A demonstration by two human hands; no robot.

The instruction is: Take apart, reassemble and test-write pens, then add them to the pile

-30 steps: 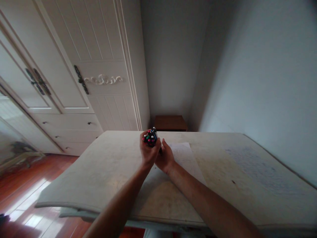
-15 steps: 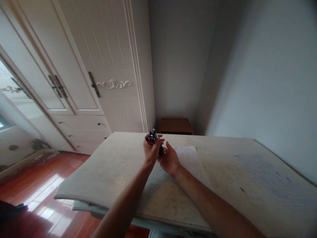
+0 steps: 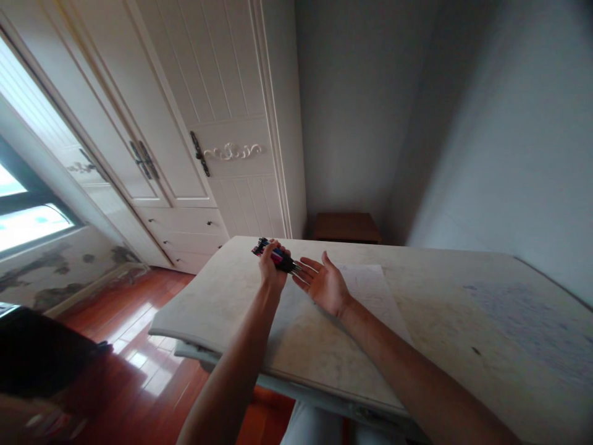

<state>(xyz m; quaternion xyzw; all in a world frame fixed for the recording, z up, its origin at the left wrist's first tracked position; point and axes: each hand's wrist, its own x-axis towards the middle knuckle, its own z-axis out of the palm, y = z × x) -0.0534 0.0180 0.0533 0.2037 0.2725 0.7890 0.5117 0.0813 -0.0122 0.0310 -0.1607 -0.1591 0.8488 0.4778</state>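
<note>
A bundle of several pens [image 3: 280, 258], mostly dark with some red and pink, is gripped in my left hand [image 3: 272, 272] above the far part of the table. The bundle lies tilted, its thin tips pointing right toward my other hand. My right hand [image 3: 328, 285] is open, palm turned up, with the thumb raised and the fingers stretched toward the pen tips. Whether its fingertips touch the tips I cannot tell. Under and behind my right hand lies a white sheet of paper [image 3: 373, 290] with faint marks.
The pale, stained table [image 3: 204, 303] has bluish scribbles on its right side. A white wardrobe [image 3: 241, 204] stands beyond its left, and a brown wooden cabinet [image 3: 347, 226] behind its far edge. A grey wall runs along the right. At lower left a dark object [image 3: 41, 352] is over the red floor.
The pens have swung from pointing at the far side to lying slanted left to right. My right hand has drawn off the bundle and opened palm up. The view has turned slightly left.
</note>
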